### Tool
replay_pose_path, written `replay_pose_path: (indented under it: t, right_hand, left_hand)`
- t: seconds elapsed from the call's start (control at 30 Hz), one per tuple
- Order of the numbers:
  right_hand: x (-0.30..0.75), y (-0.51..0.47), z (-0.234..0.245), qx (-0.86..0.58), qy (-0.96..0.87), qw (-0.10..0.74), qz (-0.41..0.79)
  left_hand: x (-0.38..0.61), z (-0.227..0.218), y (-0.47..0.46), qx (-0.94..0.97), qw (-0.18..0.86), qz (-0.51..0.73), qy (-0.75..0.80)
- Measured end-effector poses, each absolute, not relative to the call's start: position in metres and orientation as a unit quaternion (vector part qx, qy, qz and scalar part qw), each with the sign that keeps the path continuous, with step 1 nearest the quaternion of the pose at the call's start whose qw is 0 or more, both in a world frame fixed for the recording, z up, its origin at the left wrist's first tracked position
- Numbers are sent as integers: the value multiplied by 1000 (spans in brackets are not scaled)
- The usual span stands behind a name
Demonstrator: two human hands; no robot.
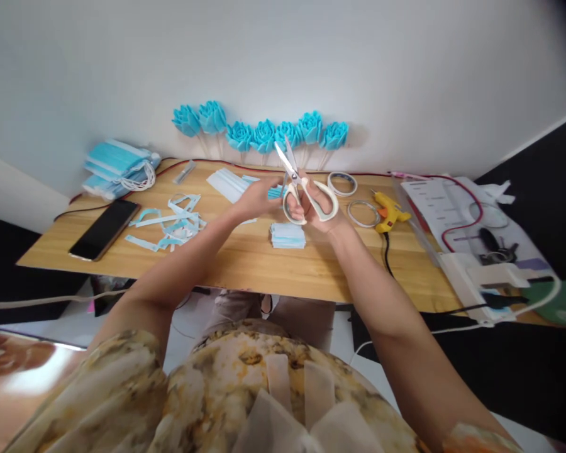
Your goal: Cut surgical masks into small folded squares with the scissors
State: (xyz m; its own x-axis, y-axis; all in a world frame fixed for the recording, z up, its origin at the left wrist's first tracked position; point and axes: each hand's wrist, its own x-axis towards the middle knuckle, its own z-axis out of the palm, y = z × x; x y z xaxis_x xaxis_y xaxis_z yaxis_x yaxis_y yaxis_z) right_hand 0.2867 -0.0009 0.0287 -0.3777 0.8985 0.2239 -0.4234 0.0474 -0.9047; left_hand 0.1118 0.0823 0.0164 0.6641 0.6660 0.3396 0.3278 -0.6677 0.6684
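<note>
My right hand (pixel 314 204) grips a pair of scissors (pixel 295 173) with cream handles, its fingers through the loops. The blades point up and away, slightly apart. Close by on the left, my left hand (pixel 259 198) reaches over blue pleated mask pieces (pixel 276 191), thumb and fingers apart; whether it touches them is unclear. White mask pieces (pixel 227 185) lie just beyond that hand. A small stack of cut pale-blue pieces (pixel 287 235) rests on the table below the scissors. Cut strips (pixel 179 223) are heaped to the left.
Several blue flowers (pixel 264 136) on sticks lean against the wall. A mask pile (pixel 117 167) and phone (pixel 104 229) occupy the left of the wooden table (pixel 245 267). To the right are a tape roll (pixel 342 184), a yellow glue gun (pixel 390 212) and a power strip (pixel 466 286) with cords.
</note>
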Motion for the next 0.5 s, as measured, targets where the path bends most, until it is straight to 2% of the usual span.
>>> replay_pose_path:
  t: [0.1,0.27,0.33,0.5]
  right_hand:
    - [288,-3,32,-221,-540,477,657]
    - [290,-6,37,-251,-568,449,643]
    - [290,-8,39,-286,-562,450,633]
    - [288,-8,39,-322,-529,473,626]
  left_hand:
    - [108,17,87,845,305,279,339]
    - [37,50,118,741,275,446,419]
    - [-3,66,123,728,252,467,434]
    - [-89,69,107,757,117,403,501]
